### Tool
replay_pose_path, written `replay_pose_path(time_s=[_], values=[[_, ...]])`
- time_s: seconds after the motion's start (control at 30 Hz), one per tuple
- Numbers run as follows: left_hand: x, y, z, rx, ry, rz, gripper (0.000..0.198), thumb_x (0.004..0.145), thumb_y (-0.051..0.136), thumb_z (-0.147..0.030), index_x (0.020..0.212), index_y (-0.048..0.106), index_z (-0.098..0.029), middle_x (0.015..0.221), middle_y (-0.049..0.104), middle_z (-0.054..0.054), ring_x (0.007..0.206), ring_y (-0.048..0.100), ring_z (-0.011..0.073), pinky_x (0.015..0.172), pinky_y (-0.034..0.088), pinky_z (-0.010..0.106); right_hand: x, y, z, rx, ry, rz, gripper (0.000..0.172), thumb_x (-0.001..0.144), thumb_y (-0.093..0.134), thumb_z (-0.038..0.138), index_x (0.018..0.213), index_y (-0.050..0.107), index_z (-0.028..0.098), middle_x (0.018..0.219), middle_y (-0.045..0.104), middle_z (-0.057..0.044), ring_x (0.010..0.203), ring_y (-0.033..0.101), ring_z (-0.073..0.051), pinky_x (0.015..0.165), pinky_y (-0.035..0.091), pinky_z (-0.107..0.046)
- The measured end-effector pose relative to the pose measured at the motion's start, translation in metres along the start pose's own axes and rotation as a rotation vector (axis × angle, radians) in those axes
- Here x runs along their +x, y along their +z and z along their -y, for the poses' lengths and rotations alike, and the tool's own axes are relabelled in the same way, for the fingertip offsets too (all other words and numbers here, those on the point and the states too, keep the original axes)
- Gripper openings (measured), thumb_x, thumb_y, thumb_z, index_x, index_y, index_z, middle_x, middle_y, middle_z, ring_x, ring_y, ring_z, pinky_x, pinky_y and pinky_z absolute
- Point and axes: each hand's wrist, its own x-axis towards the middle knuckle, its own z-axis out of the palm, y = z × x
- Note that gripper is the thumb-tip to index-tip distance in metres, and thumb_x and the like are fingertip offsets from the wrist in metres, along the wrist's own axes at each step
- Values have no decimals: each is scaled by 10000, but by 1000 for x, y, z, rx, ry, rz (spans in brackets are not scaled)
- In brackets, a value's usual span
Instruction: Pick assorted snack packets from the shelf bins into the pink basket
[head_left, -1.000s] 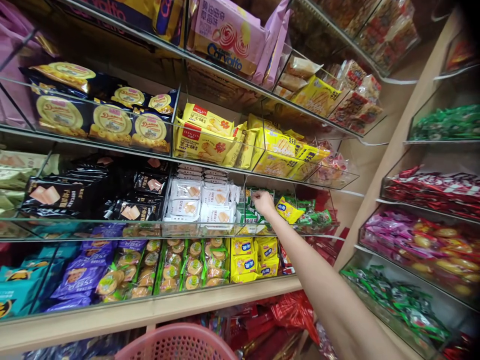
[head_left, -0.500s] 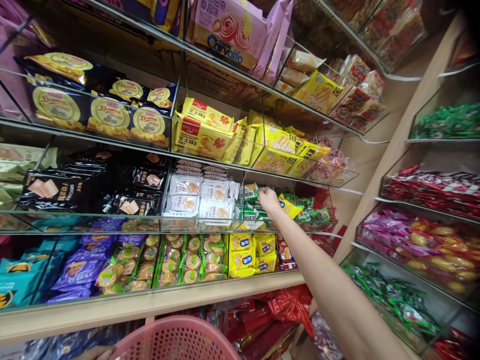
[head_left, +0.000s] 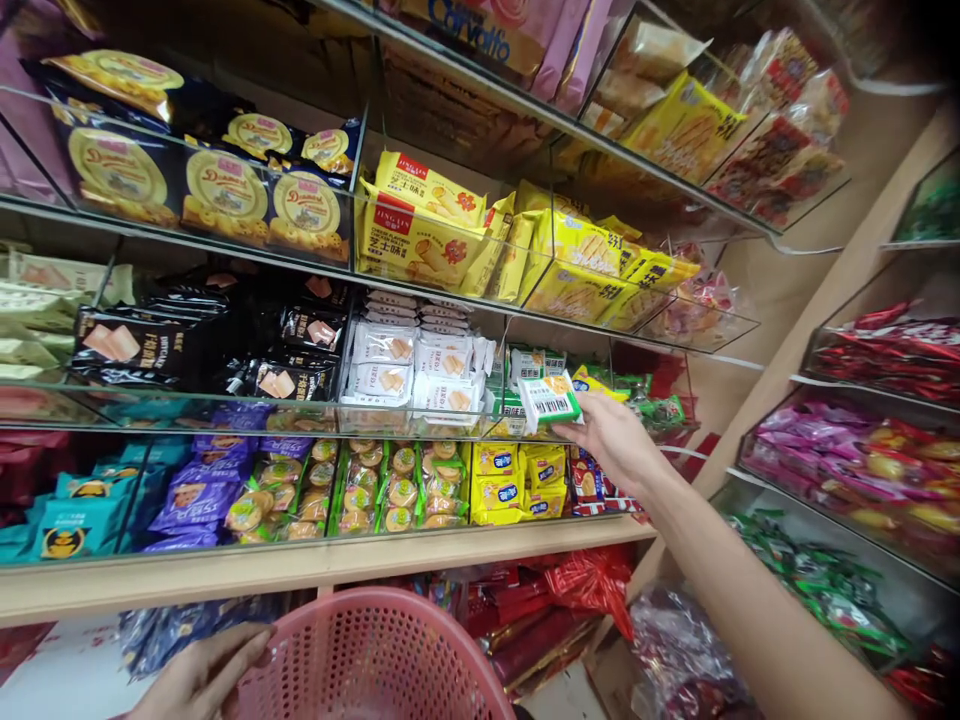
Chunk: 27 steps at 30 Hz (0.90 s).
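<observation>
Right at the bottom edge, the left hand lies against the rim of a round pink plastic mesh basket. The fingers touch the rim, but whether they are closed round it I cannot tell. Just beyond the basket, under the lowest wooden shelf board, sits a heap of shiny red foil bags.

The right arm stretches up from the lower right, and the right hand is pinching a small green-and-white snack packet. It is firmly held between thumb and fingers, barcode side facing us. The packet hangs in the air just in front of the glass-fronted middle shelf. It is level with the compartment of matching green-and-white packs and just right of the stacked white biscuit packets.

Below the hand, on the lower shelf, stand yellow packs. Left of them come green packs of round biscuits, then purple bags. Left of the white packets on the middle shelf, black packets fill the next compartment.

One level up and further back are yellow cheese-biscuit bags and dark blue cookie packs. Off to the right, a side rack holds bins of purple and yellow wrapped sweets and green wrapped sweets.
</observation>
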Motion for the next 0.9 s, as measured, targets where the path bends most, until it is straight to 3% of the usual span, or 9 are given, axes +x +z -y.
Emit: replay_pose_path(time_s=[0.13, 0.23, 0.33, 0.47, 0.57, 0.67, 0.77, 0.9], values=[[-6, -4, -49, -17, 77, -11, 507, 782, 454, -630, 966, 685, -218, 860, 709, 20, 698, 625, 187, 604, 499, 227, -50, 7, -28, -81, 154, 266, 193, 826, 578, 383, 786, 554, 196, 838, 623, 1, 804, 572, -132, 728, 485, -279], [-5, -2, -90, -80, 108, 12, 488, 834, 433, -575, 973, 682, -179, 753, 688, 24, 652, 589, 168, 579, 466, 228, -77, 23, -52, -167, 219, 510, 245, 834, 568, 427, 784, 529, 191, 758, 552, 28, 724, 500, -102, 701, 404, -258], [-4, 5, -130, -260, 135, 46, 458, 843, 473, -538, 1046, 652, -169, 981, 690, 60, 793, 604, 176, 695, 474, 259, -93, 43, -73, -241, 233, 710, 272, 844, 548, 446, 786, 519, 182, 712, 466, 46, 660, 403, -88, 637, 317, -252], [-6, 20, -164, -429, 140, 209, 566, 824, 537, -499, 1285, 490, -174, 935, 662, 71, 844, 586, 183, 717, 460, 297, -102, 65, -94, -241, 264, 883, 311, 847, 515, 491, 805, 505, 183, 682, 428, 51, 626, 361, -96, 592, 278, -259], [-7, 31, -169, -467, 188, 347, 678, 757, 642, -429, 1339, 416, -164, 822, 621, 24, 733, 546, 145, 633, 424, 264, -106, 73, -107, -244, 234, 892, 295, 849, 521, 475, 816, 522, 182, 711, 443, 44, 655, 381, -100, 616, 303, -259], [-7, 36, -162, -443, 204, 410, 527, 759, 646, -397, 1211, 544, -146, 748, 574, -7, 668, 485, 113, 580, 377, 236, -114, 75, -117, -175, 282, 815, 247, 854, 537, 433, 843, 541, 186, 777, 497, 33, 739, 444, -102, 693, 351, -256], [-8, 36, -150, -429, 139, 411, 468, 775, 628, -394, 1153, 571, -125, 640, 493, -49, 578, 405, 83, 514, 318, 216, -129, 73, -127, -34, 392, 789, 238, 857, 546, 412, 983, 537, 211, 905, 573, 11, 846, 521, -114, 764, 394, -267], [-13, 40, -134, -427, 63, 317, 543, 761, 639, -427, 1201, 525, -130, 587, 433, -78, 502, 372, 67, 455, 285, 202, -155, 74, -142, 85, 536, 800, 429, 834, 588, 404, 1211, 432, 270, 920, 603, -1, 873, 580, -135, 752, 446, -293]])
